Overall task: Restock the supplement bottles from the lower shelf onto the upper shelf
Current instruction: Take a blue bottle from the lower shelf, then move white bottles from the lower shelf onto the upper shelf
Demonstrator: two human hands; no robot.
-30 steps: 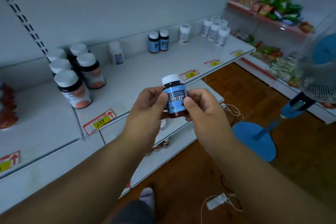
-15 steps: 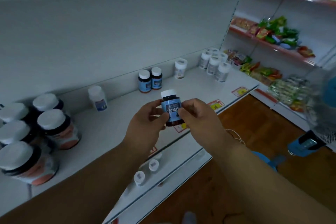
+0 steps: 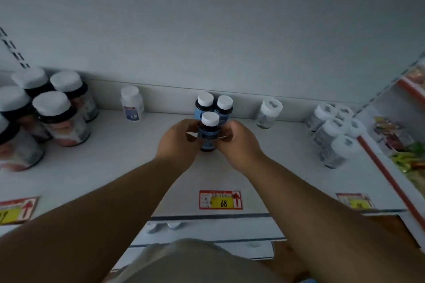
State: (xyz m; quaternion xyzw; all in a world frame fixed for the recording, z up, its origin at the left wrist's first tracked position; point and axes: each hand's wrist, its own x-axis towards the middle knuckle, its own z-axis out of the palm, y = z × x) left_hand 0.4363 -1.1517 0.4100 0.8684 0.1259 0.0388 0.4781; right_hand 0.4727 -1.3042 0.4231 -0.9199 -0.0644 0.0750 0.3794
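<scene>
On the white upper shelf, your left hand and right hand fingers grip the white-capped blue-labelled bottle, before two matching bottles.

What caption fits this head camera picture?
Both hands set a blue bottle on the upper shelf before two matching bottles.
</scene>
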